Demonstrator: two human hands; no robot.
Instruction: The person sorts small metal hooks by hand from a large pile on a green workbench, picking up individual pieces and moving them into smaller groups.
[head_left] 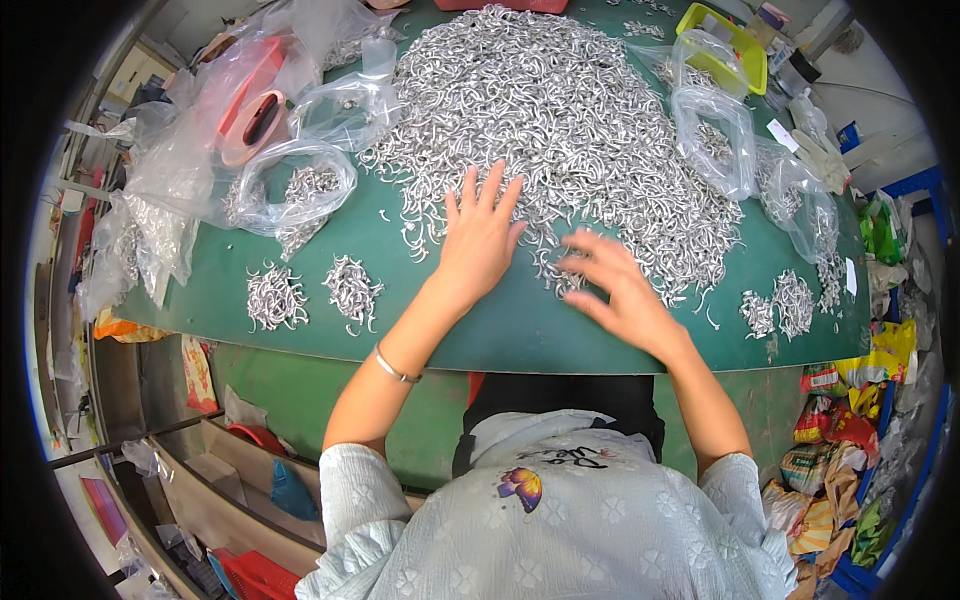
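Note:
A large heap of small curved silver metal pieces [540,100] covers the middle of the green table [450,335]. My left hand [480,235] lies on the near edge of the heap, its fingers spread and pointing away from me. To its right, my right hand [615,290] hovers at the heap's near edge with fingers apart and slightly bent, a little blurred. Nothing shows gripped in either hand. Between them, some loose pieces [545,250] lie on the tabletop. What is under my palms is hidden.
Two small piles [276,297] sit at the left front, and smaller piles [793,304] at the right front. Clear plastic bags [310,190] with pieces lie at left, more bags [715,140] at right. A yellow-green basket [735,45] stands far right; a pink container [255,110] far left.

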